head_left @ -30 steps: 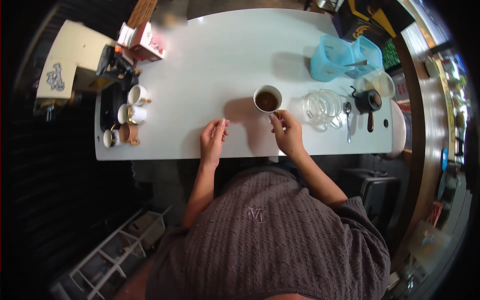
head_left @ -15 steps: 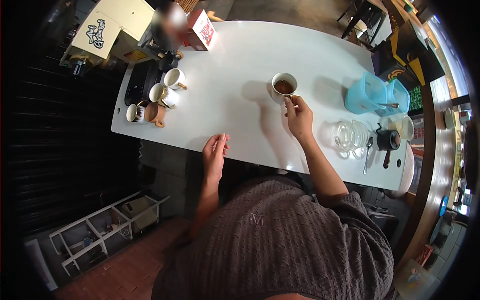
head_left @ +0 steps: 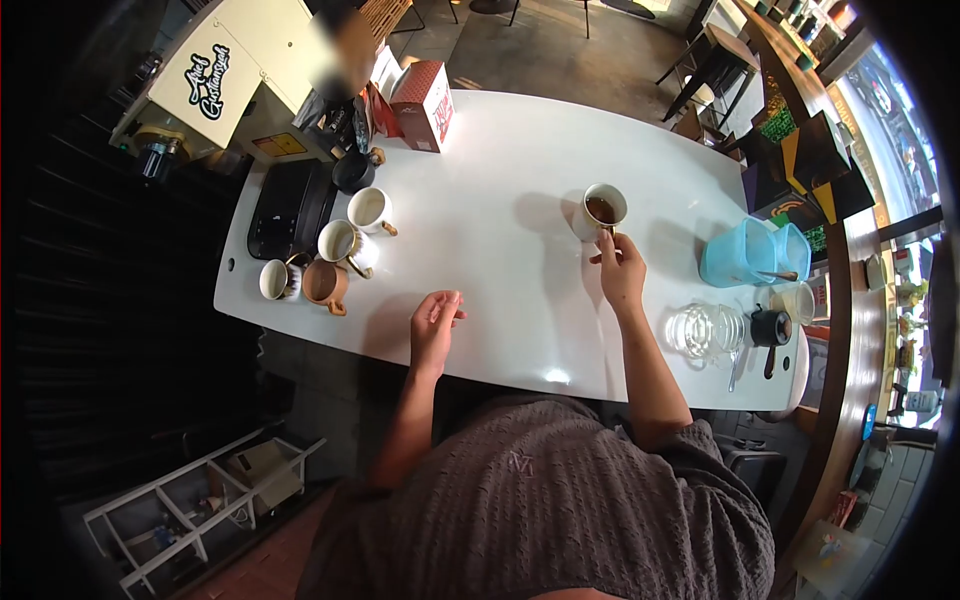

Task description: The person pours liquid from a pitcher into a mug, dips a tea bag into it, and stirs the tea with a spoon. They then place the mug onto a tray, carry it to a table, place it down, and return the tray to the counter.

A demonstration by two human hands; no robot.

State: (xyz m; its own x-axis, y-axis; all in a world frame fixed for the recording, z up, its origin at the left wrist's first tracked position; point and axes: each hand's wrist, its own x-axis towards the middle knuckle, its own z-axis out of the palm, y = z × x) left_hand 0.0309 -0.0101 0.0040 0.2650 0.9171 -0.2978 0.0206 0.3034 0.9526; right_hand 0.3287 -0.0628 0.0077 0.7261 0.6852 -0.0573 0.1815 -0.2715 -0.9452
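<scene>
My right hand (head_left: 624,270) holds a white mug (head_left: 590,222) of dark brown drink by its handle, over the right-centre of the white table (head_left: 480,240). Whether the mug's base touches the table I cannot tell. Near the table's front edge, my left hand (head_left: 436,318) is loosely curled with nothing visible in it. To its left stand several mugs: a brown mug (head_left: 325,284), a white mug with dark marks (head_left: 277,280), a white mug with a gold handle (head_left: 340,242) and a plain white mug (head_left: 371,208).
At the right are light-blue containers (head_left: 738,252), a glass vessel (head_left: 700,330), a small dark pot (head_left: 770,327) and a spoon (head_left: 735,370). A black flat device (head_left: 287,212), a cream machine (head_left: 205,75) and a red-and-white box (head_left: 422,105) occupy the left and back left.
The head view has tilted up, showing more floor beyond the table. My right hand has shifted slightly right and away with the mug. My left hand keeps its loose curl.
</scene>
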